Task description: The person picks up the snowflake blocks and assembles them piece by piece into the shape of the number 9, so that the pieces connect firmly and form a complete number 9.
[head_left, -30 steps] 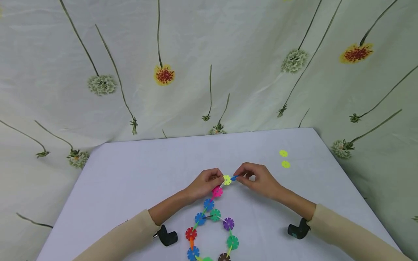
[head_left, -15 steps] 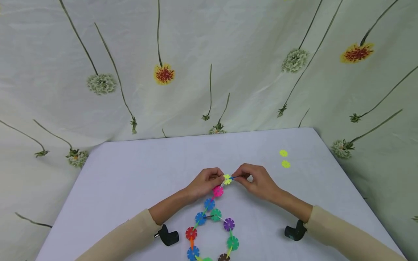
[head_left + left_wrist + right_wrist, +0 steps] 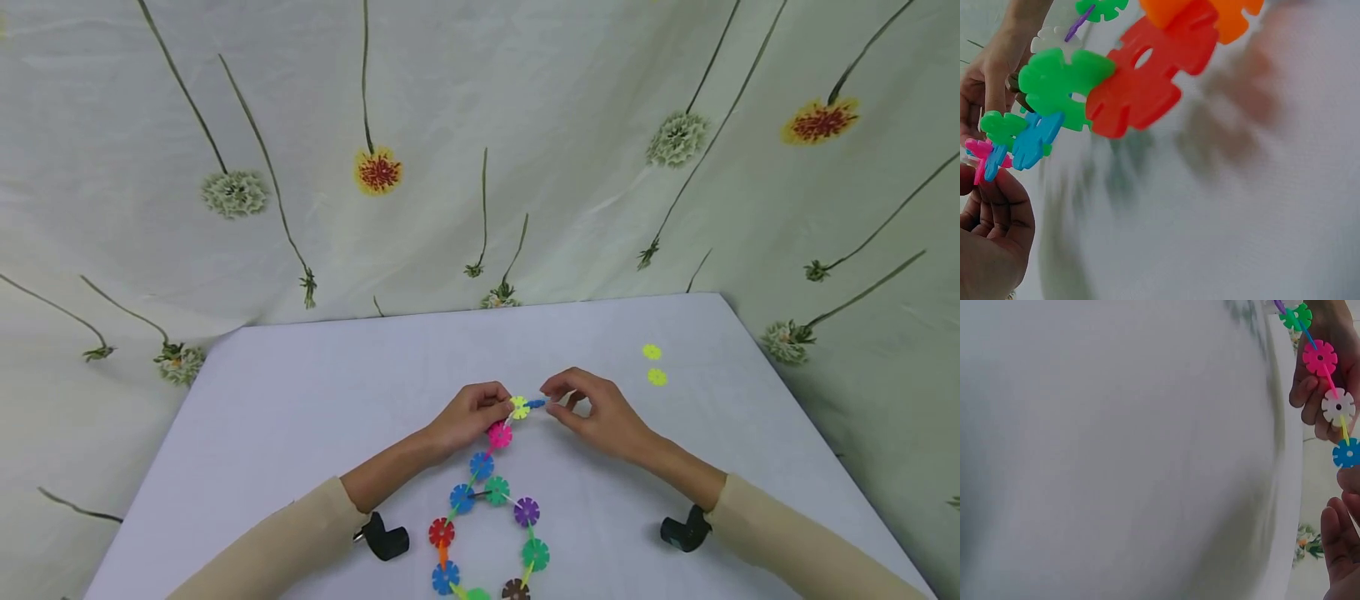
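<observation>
A chain of colourful notched plastic snowflake discs runs up the table in the head view, with a loop of discs below. My left hand pinches its upper end beside a yellow disc and a pink disc. A blue disc, seen edge-on, juts from the yellow one toward my right hand. The right thumb and index finger stand parted just off the blue disc. In the left wrist view a red disc and a green disc hang close to the camera. The right wrist view shows the blue disc near the right fingers.
Two loose yellow discs lie at the back right of the white table. A flower-print cloth hangs behind it. Black wrist-worn devices sit below both sleeves. The loop's near part runs out of the head view.
The right fingers were pinching the blue disc against the yellow one; now they have parted and drawn slightly right. The blue disc stays on the yellow one. The chain's held end has risen slightly.
</observation>
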A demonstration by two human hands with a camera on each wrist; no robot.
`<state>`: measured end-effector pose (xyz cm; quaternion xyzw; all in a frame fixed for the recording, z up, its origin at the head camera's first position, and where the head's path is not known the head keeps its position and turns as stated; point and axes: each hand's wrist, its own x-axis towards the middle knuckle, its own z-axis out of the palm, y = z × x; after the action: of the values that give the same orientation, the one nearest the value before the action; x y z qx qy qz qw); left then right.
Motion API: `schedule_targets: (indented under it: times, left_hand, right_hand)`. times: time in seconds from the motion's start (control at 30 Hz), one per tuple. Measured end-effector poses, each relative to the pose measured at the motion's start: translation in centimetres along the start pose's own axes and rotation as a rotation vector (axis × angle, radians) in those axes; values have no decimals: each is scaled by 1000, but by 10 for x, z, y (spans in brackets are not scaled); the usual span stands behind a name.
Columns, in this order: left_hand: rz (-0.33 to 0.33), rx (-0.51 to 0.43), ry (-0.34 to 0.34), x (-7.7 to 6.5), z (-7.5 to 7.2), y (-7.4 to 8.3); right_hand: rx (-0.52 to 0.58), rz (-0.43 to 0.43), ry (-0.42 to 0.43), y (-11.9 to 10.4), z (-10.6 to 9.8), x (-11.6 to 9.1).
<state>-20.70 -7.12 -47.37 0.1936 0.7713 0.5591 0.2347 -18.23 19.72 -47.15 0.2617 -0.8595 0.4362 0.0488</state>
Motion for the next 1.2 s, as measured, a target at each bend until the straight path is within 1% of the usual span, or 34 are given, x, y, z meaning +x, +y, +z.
schedule_targets:
  times: [0.2,0.3,0.4,0.47,0.57,0.7,0.77,0.87,1.0,1.1,1.2]
  left_hand:
    - [-11,11,5,0,-2,-6]
    - [-5,10,6,-1,-3,-6]
    - [0,12,2,-1,-2,-6]
    - [2,15,1,-1,-2,-5]
    - [2,16,-1,-1,-1,-5]
    - [0,25,0,-1,-1,-5]
    - [-1,29,1,-1,0,-5]
    - [-2,27,-1,-1,0,-5]
    - [-1,27,-4,-1,1,-5]
    - [0,30,-2,-1,1,-5]
    - [-1,32,-1,-2,1,-6]
  right_hand:
    - [-62,112,22,29,-21,-12]
    - [-79,184,50,44,-35,-19]
    - [-120,261,89,58,-50,-26]
    - [-163,308,114,66,-60,-30]
    - [-276,388,142,72,-73,-35]
    - [-398,496,139,75,-85,-39]
    - [-415,534,130,76,-89,-39]
    - [-421,566,123,80,-93,-40]
    - [-417,584,128,85,-95,-41]
    - [-410,580,140,89,-94,-40]
    - [-393,557,154,91,-94,-39]
